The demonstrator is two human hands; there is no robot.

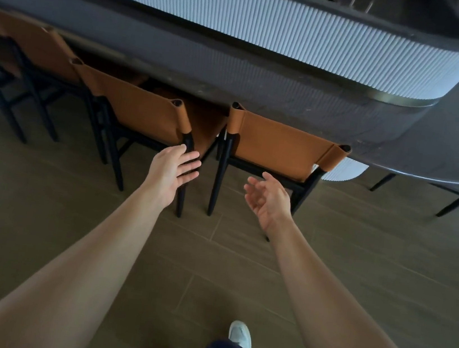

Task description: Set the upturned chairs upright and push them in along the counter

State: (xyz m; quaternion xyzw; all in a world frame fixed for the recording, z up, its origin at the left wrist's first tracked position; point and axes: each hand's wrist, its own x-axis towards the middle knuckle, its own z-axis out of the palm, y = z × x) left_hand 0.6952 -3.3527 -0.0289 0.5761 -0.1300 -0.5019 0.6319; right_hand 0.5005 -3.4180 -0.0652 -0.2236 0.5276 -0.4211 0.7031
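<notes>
Three tan-backed chairs stand upright along the dark table (432,149), seats tucked beneath its edge: the left chair (34,43) at upper left, the middle chair (145,112) left of centre, the right chair (279,148) at centre. The left hand (174,166), fingers straight, grasps nothing and overlaps the middle chair's black rear post; contact cannot be confirmed. The right hand (267,198), fingers loosely curled, is empty, just before the right chair.
</notes>
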